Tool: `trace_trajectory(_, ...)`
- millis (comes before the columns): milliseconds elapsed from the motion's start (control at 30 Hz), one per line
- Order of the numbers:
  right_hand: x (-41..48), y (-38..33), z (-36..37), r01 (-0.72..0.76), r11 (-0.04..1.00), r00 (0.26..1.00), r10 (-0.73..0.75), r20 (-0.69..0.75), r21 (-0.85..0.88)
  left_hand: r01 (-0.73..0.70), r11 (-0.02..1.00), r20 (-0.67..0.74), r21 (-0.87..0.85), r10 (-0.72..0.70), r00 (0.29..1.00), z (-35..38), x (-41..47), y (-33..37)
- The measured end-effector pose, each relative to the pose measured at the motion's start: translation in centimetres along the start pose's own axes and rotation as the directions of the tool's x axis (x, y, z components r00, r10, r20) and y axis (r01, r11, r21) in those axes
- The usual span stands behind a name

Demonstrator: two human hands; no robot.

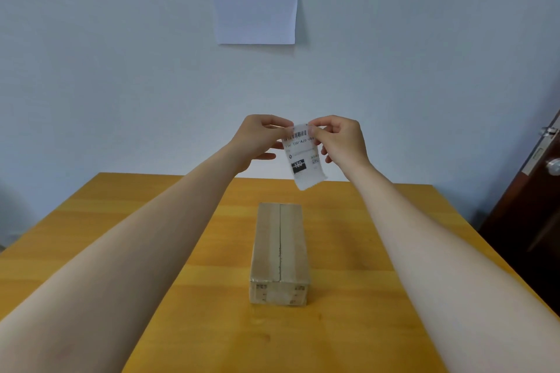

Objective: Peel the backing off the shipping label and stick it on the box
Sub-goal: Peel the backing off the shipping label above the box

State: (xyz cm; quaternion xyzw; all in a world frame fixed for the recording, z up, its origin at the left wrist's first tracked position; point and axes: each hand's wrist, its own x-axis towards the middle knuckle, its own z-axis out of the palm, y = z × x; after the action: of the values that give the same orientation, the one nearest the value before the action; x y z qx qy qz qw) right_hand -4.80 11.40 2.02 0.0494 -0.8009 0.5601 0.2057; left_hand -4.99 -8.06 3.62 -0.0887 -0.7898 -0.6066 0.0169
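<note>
While the box [279, 253] sits taped shut on the table [394, 251], the shipping label [304, 156] is held up in the air above its far end, nowhere near touching it. Left hand [257, 141] and right hand [342, 142] both pinch the label's top edge, printed side facing back. I can't tell if the backing has started lifting, so peeling looks barely begun — sticking's all still to do.

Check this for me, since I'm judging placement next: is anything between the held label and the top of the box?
Nothing visible. The label hangs from both hands, left hand and right hand, above the box's far end; the box top is bare.
</note>
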Motion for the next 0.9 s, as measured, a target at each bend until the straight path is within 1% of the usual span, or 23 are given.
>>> trace_trajectory(67,-0.3,-0.2,0.0,0.010,1.000,1.000,-0.010,0.025,-0.005,-0.029,0.999,0.043,0.023,0.028,0.999,0.3,-0.2,0.2)
trace_trajectory(167,-0.6,-0.3,-0.1,-0.003,0.999,0.997,0.000,0.072,0.043,-0.096,0.993,0.052,0.065,0.093,0.994,1.0,-0.3,0.3)
trace_trajectory(267,-0.8,-0.2,-0.4,-0.024,0.995,0.996,0.015,0.091,0.093,-0.138,0.990,0.059,0.041,0.135,0.989,1.7,-0.3,0.2)
trace_trajectory(400,-0.9,0.1,-0.8,-0.063,0.986,0.995,0.050,0.088,0.154,-0.119,0.993,0.062,-0.022,0.120,0.991,2.6,0.1,-0.1)
trace_trajectory(500,-1.0,0.4,-1.0,-0.144,0.958,0.985,0.114,0.132,0.247,-0.102,0.992,0.051,-0.081,0.106,0.993,3.1,0.4,-0.4)
trace_trajectory(633,-1.1,0.6,-1.4,-0.262,0.874,0.963,0.212,0.164,0.410,-0.089,0.987,0.050,-0.134,0.096,0.994,3.7,0.5,-0.5)
trace_trajectory(700,-1.2,1.1,-1.4,-0.284,0.835,0.958,0.231,0.168,0.472,-0.093,0.986,0.052,-0.142,0.102,0.993,3.9,0.4,-0.5)
trace_trajectory(900,-1.4,2.1,-1.4,-0.334,0.801,0.941,0.254,0.223,0.497,-0.076,0.982,0.067,-0.175,0.088,0.994,4.3,0.4,-0.6)
